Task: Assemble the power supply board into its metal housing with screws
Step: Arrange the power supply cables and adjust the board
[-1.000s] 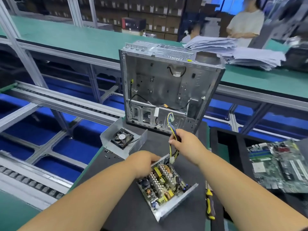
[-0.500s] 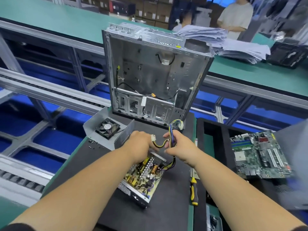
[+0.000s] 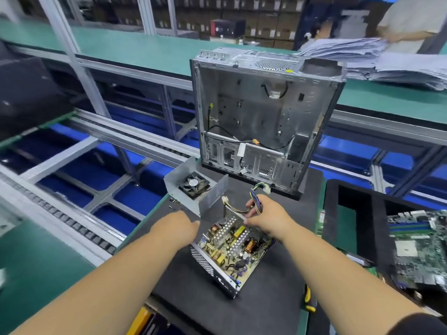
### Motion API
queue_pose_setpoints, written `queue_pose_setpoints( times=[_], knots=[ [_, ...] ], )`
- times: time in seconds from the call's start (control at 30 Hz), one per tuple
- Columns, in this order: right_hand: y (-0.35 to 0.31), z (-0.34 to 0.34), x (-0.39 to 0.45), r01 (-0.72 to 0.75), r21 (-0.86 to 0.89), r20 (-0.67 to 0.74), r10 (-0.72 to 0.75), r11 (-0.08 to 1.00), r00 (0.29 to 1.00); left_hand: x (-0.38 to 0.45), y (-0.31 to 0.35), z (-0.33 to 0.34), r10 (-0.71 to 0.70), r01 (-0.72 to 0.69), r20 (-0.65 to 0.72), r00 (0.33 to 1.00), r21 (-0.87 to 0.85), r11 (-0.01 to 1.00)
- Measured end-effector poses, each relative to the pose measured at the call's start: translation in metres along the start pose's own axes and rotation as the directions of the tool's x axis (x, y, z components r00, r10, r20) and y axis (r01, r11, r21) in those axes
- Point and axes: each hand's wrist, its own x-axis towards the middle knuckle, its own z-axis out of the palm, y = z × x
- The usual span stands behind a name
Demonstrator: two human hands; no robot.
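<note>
1. Now that the bundle is lower than a moment ago, the right hand [image 3: 268, 216] stays closed around the wire bundle [image 3: 256, 201] at twelve o'clock of the power supply board [image 3: 232, 247].
2. Board sits inside its metal housing [image 3: 205, 262] on the worktop [image 3: 273, 298], turned from before.
3. Left hand [image 3: 177, 227] grips the housing's nine o'clock wall; finger spread hidden.
4. Cables look cleared, so screws likely come next; none driven yet.

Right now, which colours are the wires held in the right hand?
Mostly blue and yellow wires, gathered in the right hand; the head view shows them best.
</note>
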Motion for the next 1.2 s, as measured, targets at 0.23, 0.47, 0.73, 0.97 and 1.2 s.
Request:
queue_pose_setpoints(
  times=[0.23, 0.47, 0.73, 0.97, 1.2],
  knots=[
    [0.004, 0.001, 0.000, -0.029, 0.034, -0.029, 0.030, 0.999, 0.999, -0.005, 0.005, 0.005, -0.021, 0.035, 0.078, 0.997, -0.190, 0.981],
    [0.032, -0.005, -0.009, -0.059, 0.104, -0.152, 0.074, 0.993, 0.986, -0.001, 0.014, 0.011, 0.058, -0.092, -0.135, 0.989, -0.260, 0.961],
    [0.065, 0.000, -0.039, -0.168, 0.098, -0.387, 0.194, 0.981, 0.901, 0.002, 0.052, 0.025, 0.343, -0.331, -0.064, 0.937, -0.477, 0.814],
    [0.074, -0.011, -0.053, -0.154, 0.327, -0.284, 0.252, 0.932, 0.925, 0.012, 0.057, 0.030, 0.400, -0.365, -0.033, 0.916, -0.484, 0.796],
    [0.074, -0.024, -0.039, -0.172, 0.285, -0.210, 0.237, 0.943, 0.949, 0.012, 0.055, 0.025, 0.487, -0.463, -0.054, 0.872, -0.410, 0.785]
  ],
)
